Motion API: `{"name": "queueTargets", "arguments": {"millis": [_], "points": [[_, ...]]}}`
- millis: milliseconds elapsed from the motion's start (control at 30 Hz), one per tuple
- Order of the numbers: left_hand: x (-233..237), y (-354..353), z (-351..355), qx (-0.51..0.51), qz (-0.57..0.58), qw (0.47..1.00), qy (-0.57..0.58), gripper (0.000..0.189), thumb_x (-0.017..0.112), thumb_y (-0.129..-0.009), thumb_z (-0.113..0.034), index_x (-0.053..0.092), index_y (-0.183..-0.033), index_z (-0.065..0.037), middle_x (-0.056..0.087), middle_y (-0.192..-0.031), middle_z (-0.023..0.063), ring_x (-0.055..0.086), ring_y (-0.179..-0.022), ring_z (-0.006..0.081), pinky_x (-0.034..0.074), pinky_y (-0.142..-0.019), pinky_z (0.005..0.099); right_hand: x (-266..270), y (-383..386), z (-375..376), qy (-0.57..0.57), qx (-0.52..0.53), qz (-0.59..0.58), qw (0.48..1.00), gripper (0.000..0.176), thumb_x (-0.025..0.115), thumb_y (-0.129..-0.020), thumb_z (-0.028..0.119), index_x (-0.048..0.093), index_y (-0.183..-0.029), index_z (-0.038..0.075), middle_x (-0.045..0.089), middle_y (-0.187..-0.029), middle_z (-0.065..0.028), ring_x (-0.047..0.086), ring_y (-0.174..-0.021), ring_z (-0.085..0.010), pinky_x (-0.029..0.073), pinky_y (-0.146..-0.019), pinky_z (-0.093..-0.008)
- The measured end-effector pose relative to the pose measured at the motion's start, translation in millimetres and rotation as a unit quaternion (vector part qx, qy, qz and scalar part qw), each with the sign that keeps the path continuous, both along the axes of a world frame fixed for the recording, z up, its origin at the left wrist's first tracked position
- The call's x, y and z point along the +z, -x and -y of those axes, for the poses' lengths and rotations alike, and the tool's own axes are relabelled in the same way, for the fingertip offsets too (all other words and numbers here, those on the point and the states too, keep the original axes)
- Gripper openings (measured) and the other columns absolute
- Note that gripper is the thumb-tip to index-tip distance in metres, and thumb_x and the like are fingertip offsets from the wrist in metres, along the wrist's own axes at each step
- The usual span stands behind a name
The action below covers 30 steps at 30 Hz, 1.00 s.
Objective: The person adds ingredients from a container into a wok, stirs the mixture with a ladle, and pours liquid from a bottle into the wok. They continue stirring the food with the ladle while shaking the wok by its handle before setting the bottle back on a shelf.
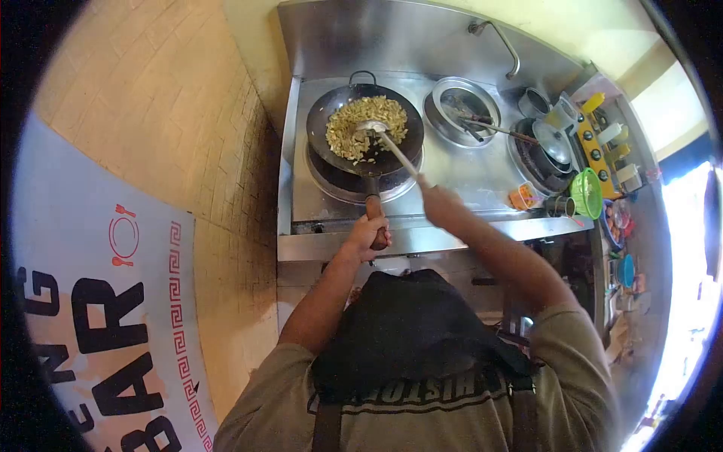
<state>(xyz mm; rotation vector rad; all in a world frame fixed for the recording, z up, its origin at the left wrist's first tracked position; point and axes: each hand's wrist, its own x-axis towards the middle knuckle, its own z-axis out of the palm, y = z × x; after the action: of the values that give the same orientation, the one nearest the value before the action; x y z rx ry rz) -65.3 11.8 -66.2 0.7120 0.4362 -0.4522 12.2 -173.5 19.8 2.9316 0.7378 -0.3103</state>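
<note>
My left hand (367, 235) is wrapped round the wooden handle of a dark wok (320, 120), which sits over the left burner ring. Chopped, yellowish-brown food (376, 113) covers much of the wok's inside. With closed fingers, my right hand (443, 205) grips the long handle of a metal ladle (399, 154). The ladle's bowl lies in the food near the wok's middle, partly buried, so its exact shape is hard to make out.
Right of the wok stands a metal basin (435, 113) with utensils in it. Farther right are a lidded pan (553, 143), a green basket (586, 193), a small tub of orange food (523, 197) and several bottles (610, 133). A tap (512, 56) projects from the steel backsplash; a brick wall (226, 135) borders the left.
</note>
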Motion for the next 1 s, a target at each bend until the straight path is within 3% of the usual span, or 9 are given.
{"name": "queueTargets", "arguments": {"millis": [233, 333, 467, 667, 700, 733, 767, 900, 1000], "points": [[41.3, 21.5, 14.8, -0.012, 0.002, 0.999, -0.031, 0.014, 0.06, -0.08, -0.006, 0.05, -0.089, -0.005, 0.053, -0.068, 0.0048, 0.054, -0.055, 0.0167, 0.048, -0.049, 0.0339, 82.0, 75.3, 36.5, 0.157, -0.013, -0.065, 0.985, 0.054, 0.041, -0.091, 0.01, 0.024, -0.141, 0.005, 0.064, -0.079, -0.0192, 0.066, -0.065, -0.0313, 0.053, -0.058, -0.0434], [66.2, 30.9, 33.1, -0.016, 0.022, 0.999, -0.028, 0.009, 0.06, -0.08, -0.009, 0.053, -0.081, -0.002, 0.055, -0.068, 0.008, 0.056, -0.058, 0.0202, 0.049, -0.05, 0.0364, 90.5, 27.5, 72.2, 0.073, 0.012, -0.043, 0.996, 0.059, 0.045, -0.086, 0.006, 0.027, -0.142, 0.01, 0.064, -0.083, -0.0193, 0.064, -0.069, -0.0322, 0.052, -0.061, -0.0464], [4.0, -5.5, -2.8, -0.054, 0.047, 0.997, -0.022, 0.011, 0.059, -0.081, -0.011, 0.054, -0.084, -0.002, 0.058, -0.074, 0.0091, 0.059, -0.068, 0.0203, 0.05, -0.059, 0.0366, 105.2, 44.3, 83.5, -0.1, -0.07, -0.031, 0.992, 0.063, 0.047, -0.083, 0.004, 0.028, -0.142, 0.01, 0.061, -0.085, -0.0258, 0.062, -0.077, -0.0387, 0.049, -0.071, -0.0464], [42.6, -60.1, -10.5, 0.132, 0.254, 0.9, -0.329, 0.051, 0.06, -0.083, -0.035, 0.048, -0.11, 0.008, 0.053, -0.114, 0.0214, 0.052, -0.11, 0.0289, 0.042, -0.094, 0.0392, 150.4, 89.6, 60.5, -0.317, -0.089, 0.054, 0.943, 0.068, 0.049, -0.081, 0.003, 0.023, -0.144, 0.007, 0.059, -0.094, -0.0313, 0.061, -0.081, -0.0404, 0.048, -0.076, -0.0455], [40.8, -80.4, -3.2, 0.202, 0.147, 0.962, -0.109, 0.059, 0.058, -0.083, -0.043, 0.047, -0.112, 0.007, 0.051, -0.116, 0.0211, 0.052, -0.11, 0.0284, 0.042, -0.095, 0.0383, 142.1, 87.4, 53.0, -0.274, -0.085, 0.02, 0.958, 0.069, 0.05, -0.08, 0.003, 0.023, -0.144, 0.007, 0.059, -0.095, -0.0319, 0.06, -0.082, -0.0413, 0.048, -0.077, -0.0459], [40.2, -104.2, 11.5, 0.26, 0.032, 0.958, 0.118, 0.067, 0.057, -0.083, -0.051, 0.045, -0.115, 0.007, 0.049, -0.119, 0.0207, 0.052, -0.11, 0.0279, 0.042, -0.095, 0.0374, 123.9, 84.0, 44.5, -0.23, -0.08, -0.014, 0.97, 0.069, 0.05, -0.08, 0.003, 0.023, -0.143, 0.007, 0.059, -0.095, -0.0324, 0.06, -0.083, -0.0421, 0.048, -0.077, -0.0462], [63.4, -114.0, 33.9, 0.149, 0.055, 0.929, 0.335, 0.077, 0.052, -0.082, -0.062, 0.043, -0.117, 0.006, 0.055, -0.108, 0.0207, 0.059, -0.096, 0.0305, 0.047, -0.088, 0.038, 102.8, 88.7, 40.7, -0.186, -0.079, -0.056, 0.978, 0.069, 0.05, -0.079, 0.003, 0.023, -0.143, 0.006, 0.059, -0.095, -0.033, 0.06, -0.083, -0.043, 0.048, -0.078, -0.0466], [68.9, -146.9, 88.0, 0.119, 0.035, 0.983, 0.138, 0.068, 0.063, -0.081, -0.05, 0.048, -0.114, 0.007, 0.061, -0.091, 0.0194, 0.062, -0.088, 0.0313, 0.051, -0.078, 0.0379, 75.1, 24.6, 32.6, -0.227, -0.139, -0.094, 0.959, 0.061, 0.051, -0.078, 0.006, 0.036, -0.137, 0.003, 0.057, -0.106, -0.0315, 0.056, -0.1, -0.0455, 0.043, -0.09, -0.0473], [16.8, -134.4, 72.7, 0.018, 0.207, 0.918, -0.338, 0.065, 0.065, -0.079, -0.048, 0.05, -0.11, 0.008, 0.059, -0.093, 0.0193, 0.061, -0.089, 0.0328, 0.048, -0.08, 0.0438, 54.7, 7.3, 43.3, -0.279, -0.101, -0.055, 0.953, 0.058, 0.049, -0.077, 0.005, 0.041, -0.134, 0.004, 0.059, -0.099, -0.0316, 0.058, -0.092, -0.0465, 0.045, -0.084, -0.0485]]}}
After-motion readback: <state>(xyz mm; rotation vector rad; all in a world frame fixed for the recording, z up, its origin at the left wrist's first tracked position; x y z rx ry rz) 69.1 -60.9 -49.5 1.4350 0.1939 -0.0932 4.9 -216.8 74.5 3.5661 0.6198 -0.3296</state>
